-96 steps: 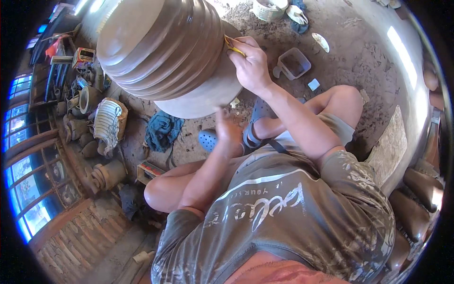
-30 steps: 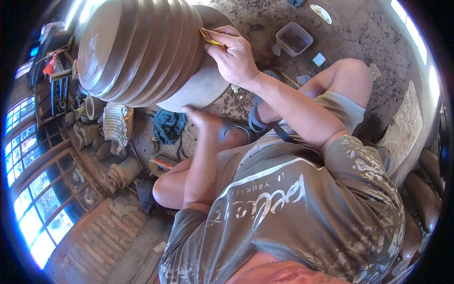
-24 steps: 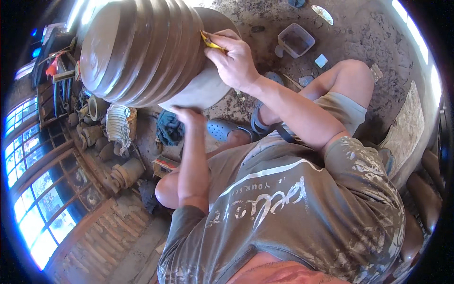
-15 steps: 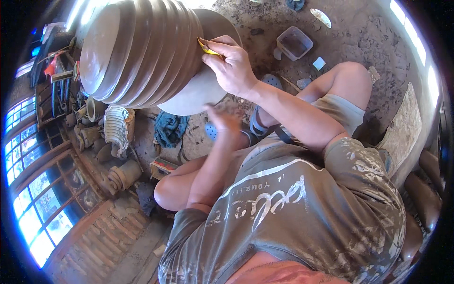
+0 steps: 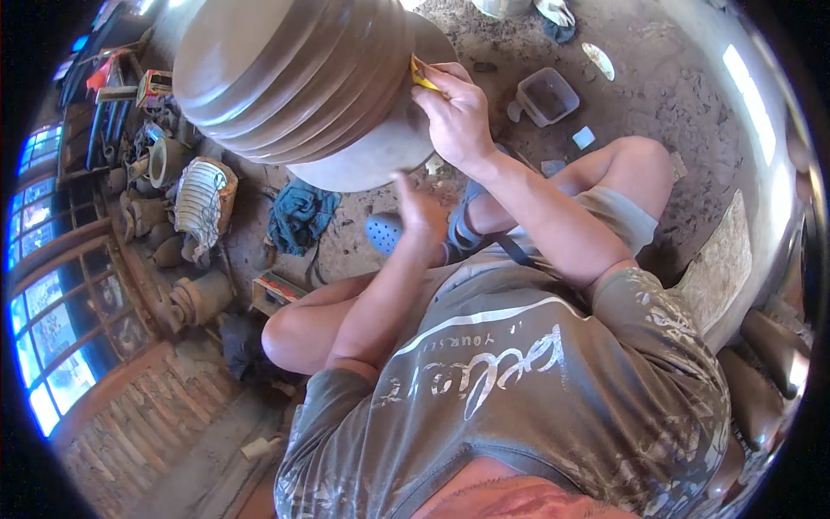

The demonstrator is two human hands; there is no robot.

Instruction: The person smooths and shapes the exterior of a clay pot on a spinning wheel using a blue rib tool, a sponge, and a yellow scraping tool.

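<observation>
A large brown wet clay pot (image 5: 294, 78) with ridged sides fills the upper left, standing on a pale round wheel head (image 5: 359, 156). My right hand (image 5: 462, 117) pinches a small yellow scraper (image 5: 423, 74) against the pot's lower wall, near the wheel head. Most of the scraper is covered by my fingers. Just below the wheel's near edge is my left hand (image 5: 421, 212), with a digit stretched upward and nothing seen in it. Its other fingers show only in part.
Beyond my right arm sit a clear plastic tub (image 5: 547, 97) and a pale blue block (image 5: 584, 137) on the muddy floor. A dark teal cloth (image 5: 302, 216) lies left of my shoe. Several pots and a ribbed basket-like piece (image 5: 205, 203) crowd the left side by the windows.
The view has shifted, so the pot sits higher in it. The yellow scraper stays against the pot in my right hand. My left hand, blurred before, shows more sharply near the wheel's edge.
</observation>
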